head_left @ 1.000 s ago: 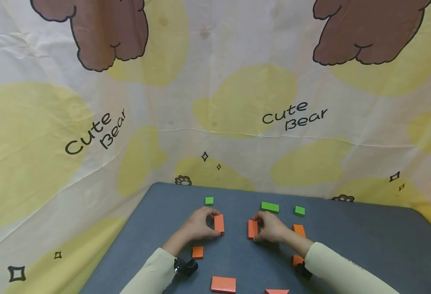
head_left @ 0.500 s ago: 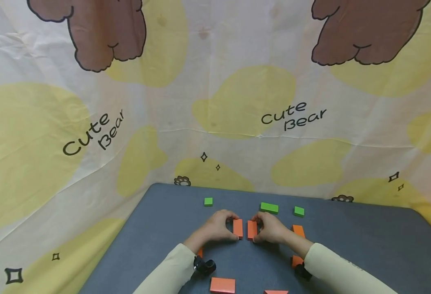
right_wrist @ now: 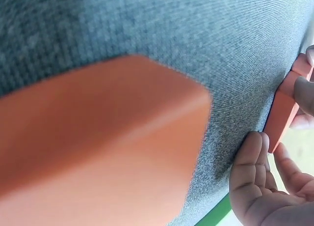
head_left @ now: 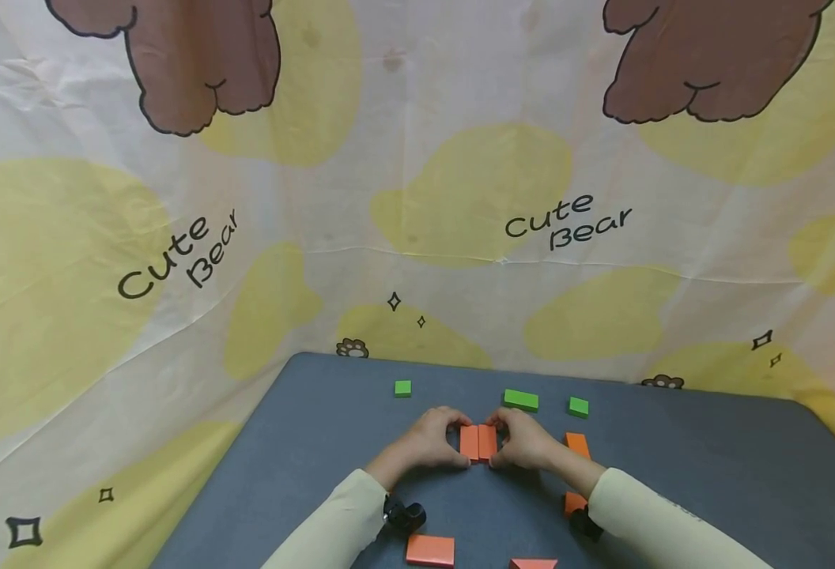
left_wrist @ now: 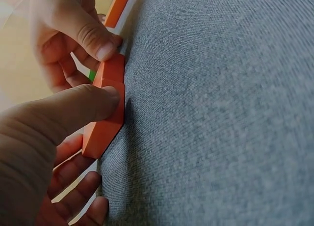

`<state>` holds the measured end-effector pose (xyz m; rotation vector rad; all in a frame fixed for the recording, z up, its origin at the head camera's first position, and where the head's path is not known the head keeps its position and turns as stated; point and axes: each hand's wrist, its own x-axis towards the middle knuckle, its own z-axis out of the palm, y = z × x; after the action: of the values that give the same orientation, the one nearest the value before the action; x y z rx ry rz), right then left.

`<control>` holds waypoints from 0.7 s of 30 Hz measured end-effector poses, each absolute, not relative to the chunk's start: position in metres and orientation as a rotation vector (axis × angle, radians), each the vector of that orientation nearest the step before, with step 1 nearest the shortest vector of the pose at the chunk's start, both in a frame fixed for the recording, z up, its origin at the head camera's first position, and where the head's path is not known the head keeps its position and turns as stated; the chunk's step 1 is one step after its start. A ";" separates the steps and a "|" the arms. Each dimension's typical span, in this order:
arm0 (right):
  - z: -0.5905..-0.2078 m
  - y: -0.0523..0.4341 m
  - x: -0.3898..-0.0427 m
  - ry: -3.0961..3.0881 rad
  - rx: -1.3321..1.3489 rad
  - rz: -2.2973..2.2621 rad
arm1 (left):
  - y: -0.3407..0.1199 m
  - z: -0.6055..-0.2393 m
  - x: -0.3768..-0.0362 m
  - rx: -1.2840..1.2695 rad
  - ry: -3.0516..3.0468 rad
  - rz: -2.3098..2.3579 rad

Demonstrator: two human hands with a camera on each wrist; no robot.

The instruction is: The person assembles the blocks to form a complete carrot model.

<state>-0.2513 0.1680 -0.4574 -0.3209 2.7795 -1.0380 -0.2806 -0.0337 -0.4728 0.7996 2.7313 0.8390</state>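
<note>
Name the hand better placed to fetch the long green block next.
Right. The long green block lies just beyond the right hand; the left hand sits farther off, across the joined orange blocks.

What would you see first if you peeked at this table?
Two hands meet mid-table: the left hand and the right hand each hold an orange block, the left orange block and the right orange block pressed side by side. Behind them lie three green blocks, and a big bear-print cloth hangs at the back.

Two bare hands emerge from long cream sleeves (head_left: 332,525); a small black device (head_left: 405,518), apparently a wrist-worn camera, sits at each cuff.
</note>
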 end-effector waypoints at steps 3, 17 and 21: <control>-0.457 0.168 -0.251 2.781 -0.327 -1.032 | -0.034 -0.473 -0.281 0.810 2.727 0.842; -0.457 0.168 -0.250 2.782 -0.331 -1.028 | -0.034 -0.471 -0.281 0.794 2.726 0.814; -0.454 0.172 -0.248 2.751 -0.328 -1.064 | -0.035 -0.471 -0.281 0.793 2.721 0.819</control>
<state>-0.2479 0.1720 -0.4535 -0.3280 2.7508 -1.0642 -0.2809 -0.0346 -0.4713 0.7931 2.7210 0.8189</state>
